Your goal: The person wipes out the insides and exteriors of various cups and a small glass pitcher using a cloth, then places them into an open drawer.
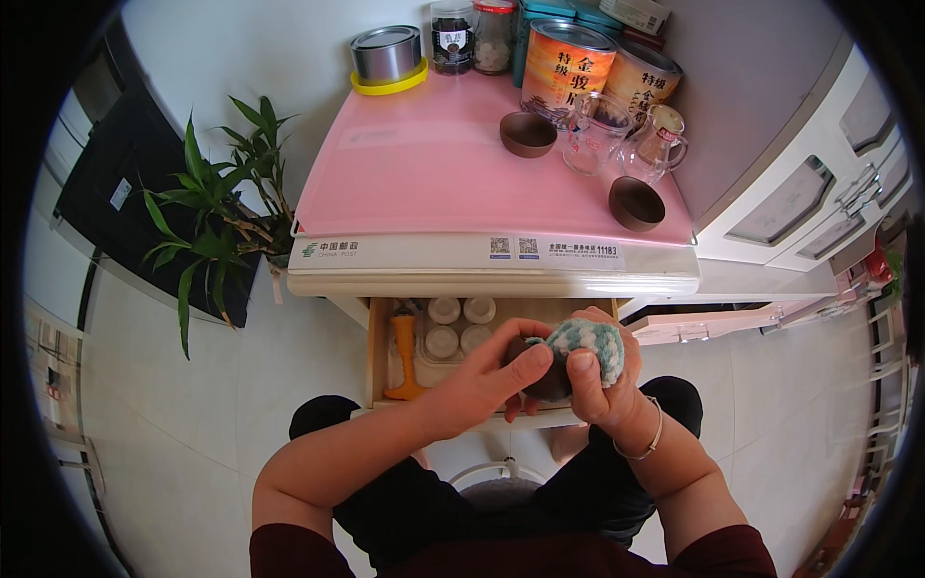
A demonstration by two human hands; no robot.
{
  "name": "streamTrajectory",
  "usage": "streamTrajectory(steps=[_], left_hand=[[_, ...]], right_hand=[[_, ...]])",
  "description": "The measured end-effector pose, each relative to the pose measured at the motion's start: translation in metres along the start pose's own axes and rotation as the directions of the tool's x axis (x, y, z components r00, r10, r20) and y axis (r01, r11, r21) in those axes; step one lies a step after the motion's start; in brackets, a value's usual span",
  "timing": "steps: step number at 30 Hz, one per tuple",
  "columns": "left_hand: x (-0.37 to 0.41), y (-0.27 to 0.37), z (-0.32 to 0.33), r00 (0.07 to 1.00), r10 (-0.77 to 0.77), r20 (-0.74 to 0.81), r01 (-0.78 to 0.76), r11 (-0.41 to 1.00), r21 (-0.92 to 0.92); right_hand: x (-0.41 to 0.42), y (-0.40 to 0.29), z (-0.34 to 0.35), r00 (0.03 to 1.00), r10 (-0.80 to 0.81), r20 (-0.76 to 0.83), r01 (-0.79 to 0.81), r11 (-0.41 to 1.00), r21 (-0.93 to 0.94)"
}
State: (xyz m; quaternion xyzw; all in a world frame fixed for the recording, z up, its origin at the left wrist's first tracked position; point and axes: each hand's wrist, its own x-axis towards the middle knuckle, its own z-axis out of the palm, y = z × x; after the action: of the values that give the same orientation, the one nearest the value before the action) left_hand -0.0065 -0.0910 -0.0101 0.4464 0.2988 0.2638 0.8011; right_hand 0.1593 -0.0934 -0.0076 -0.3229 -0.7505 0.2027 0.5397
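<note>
My left hand (pixel 502 372) grips a small dark brown bowl (pixel 547 379) from its left side, thumb on the near face. On the right, my right hand (pixel 605 379) presses a knitted teal-and-white cloth (pixel 589 343) against the same bowl. Both hands are above an open wooden drawer (pixel 378 347). Inside it lie several white round cups or lids (pixel 443 341) and an orange-handled tool (pixel 406 354). Two more brown bowls stand on the pink mat: one bowl (pixel 528 136) near the middle, another bowl (pixel 636 204) by the front right corner.
A glass cup (pixel 596 137) and a glass pitcher (pixel 652 148) stand close to the bowls. Behind are large orange tins (pixel 567 68), jars (pixel 453 43) and a metal tin (pixel 386 56) on a yellow base. A potted plant (pixel 217 209) leans at the left; another open drawer (pixel 708 325) juts out right.
</note>
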Motion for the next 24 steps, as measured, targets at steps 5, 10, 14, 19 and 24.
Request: streamTrajectory(steps=[5,10,14,19,24], left_hand=[[0.0007,-0.0002,-0.0013,1.0,-0.019,0.002,0.019,0.993,-0.114],[0.0026,-0.0052,-0.0058,0.997,-0.003,0.074,0.021,0.97,-0.24],[0.0019,-0.0054,-0.0053,0.996,-0.013,0.088,0.033,0.973,-0.229],[0.0028,-0.0064,-0.0069,0.999,-0.031,0.009,0.032,0.998,-0.053],[0.0021,0.0006,-0.005,0.998,0.013,0.054,-0.001,0.977,-0.215]], right_hand=[[-0.0007,-0.0015,0.0012,0.999,0.045,-0.014,-0.044,0.999,0.012],[0.0006,-0.0034,0.0031,0.996,0.076,-0.036,-0.076,0.997,0.012],[-0.0008,-0.0001,-0.0009,0.998,0.055,0.037,-0.054,0.998,-0.013],[0.0009,0.0006,-0.0034,0.998,0.012,0.068,-0.01,0.999,-0.039],[-0.0011,-0.0052,-0.0009,0.965,0.257,-0.055,-0.25,0.962,0.111]])
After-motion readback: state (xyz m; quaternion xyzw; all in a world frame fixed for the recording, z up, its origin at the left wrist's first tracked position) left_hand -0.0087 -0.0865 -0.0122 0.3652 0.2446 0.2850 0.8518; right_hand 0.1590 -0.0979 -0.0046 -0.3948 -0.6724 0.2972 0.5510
